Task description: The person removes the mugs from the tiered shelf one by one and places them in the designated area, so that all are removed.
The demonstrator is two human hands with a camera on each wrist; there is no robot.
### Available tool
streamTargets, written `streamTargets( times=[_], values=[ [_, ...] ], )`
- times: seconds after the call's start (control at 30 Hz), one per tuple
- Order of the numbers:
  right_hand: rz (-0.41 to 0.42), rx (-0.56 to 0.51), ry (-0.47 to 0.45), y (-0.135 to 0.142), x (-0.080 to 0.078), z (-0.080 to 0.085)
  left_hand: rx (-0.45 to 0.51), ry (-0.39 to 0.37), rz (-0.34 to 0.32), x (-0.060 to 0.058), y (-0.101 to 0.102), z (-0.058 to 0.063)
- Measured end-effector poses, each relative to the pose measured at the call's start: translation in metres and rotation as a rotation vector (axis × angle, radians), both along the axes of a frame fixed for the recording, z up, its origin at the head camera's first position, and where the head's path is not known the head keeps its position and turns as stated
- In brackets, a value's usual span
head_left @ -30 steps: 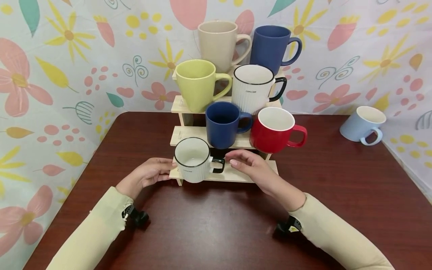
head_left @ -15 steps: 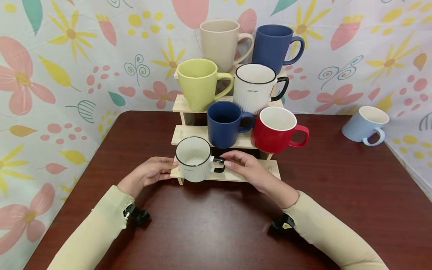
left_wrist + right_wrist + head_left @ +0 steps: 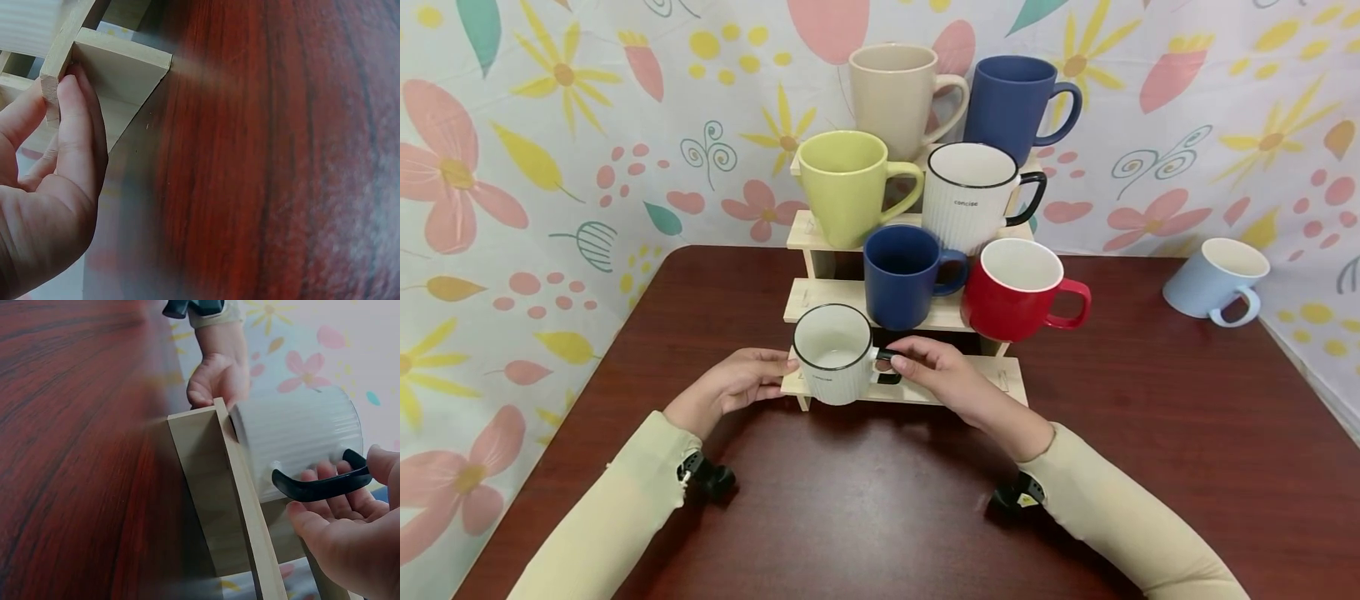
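Note:
A white ribbed mug [image 3: 835,371] with a black rim stands upright at the left end of the lowest shelf of a wooden tiered rack [image 3: 1006,375]. My right hand [image 3: 951,375] reaches in from the right and holds its black handle [image 3: 306,490], with the thumb on one side and the other fingers behind it. On the opposite side, my left hand [image 3: 730,387] pinches the left end of that same shelf. The left wrist view shows thumb and fingers on either face of the shelf board [image 3: 62,53].
Higher tiers carry a dark blue mug [image 3: 895,292], a red mug [image 3: 1007,300], a yellow-green mug [image 3: 842,192], another white mug [image 3: 962,204], a beige mug [image 3: 887,100] and a larger blue mug [image 3: 1007,108]. A light blue mug [image 3: 1206,279] lies tilted at the table's right.
My right hand has moved left and closed its fingers on the white mug's handle. The left hand keeps its hold on the shelf end; the view has shifted slightly.

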State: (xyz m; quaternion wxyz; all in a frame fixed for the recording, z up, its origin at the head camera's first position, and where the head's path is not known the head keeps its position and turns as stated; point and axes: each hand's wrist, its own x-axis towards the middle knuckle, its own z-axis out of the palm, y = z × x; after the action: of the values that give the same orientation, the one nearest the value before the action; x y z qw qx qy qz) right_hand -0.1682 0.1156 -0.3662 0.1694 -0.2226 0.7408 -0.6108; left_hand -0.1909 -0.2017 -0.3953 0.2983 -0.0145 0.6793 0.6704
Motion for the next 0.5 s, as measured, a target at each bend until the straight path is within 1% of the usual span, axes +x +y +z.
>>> streamTargets(
  times=[0.1, 0.27, 0.5],
  values=[
    [0.003, -0.002, 0.006, -0.0011, 0.0007, 0.0008, -0.001, -0.002, 0.0, -0.0002, 0.0003, -0.0003],
    [0.027, 0.013, 0.049, -0.0018, 0.0019, 0.0052, 0.0, -0.012, 0.007, 0.0004, 0.0003, 0.0001],
    [0.06, 0.084, 0.119, 0.001, -0.0019, 0.0081, 0.016, -0.013, 0.0, 0.0004, 0.0003, 0.0011]
  ],
)
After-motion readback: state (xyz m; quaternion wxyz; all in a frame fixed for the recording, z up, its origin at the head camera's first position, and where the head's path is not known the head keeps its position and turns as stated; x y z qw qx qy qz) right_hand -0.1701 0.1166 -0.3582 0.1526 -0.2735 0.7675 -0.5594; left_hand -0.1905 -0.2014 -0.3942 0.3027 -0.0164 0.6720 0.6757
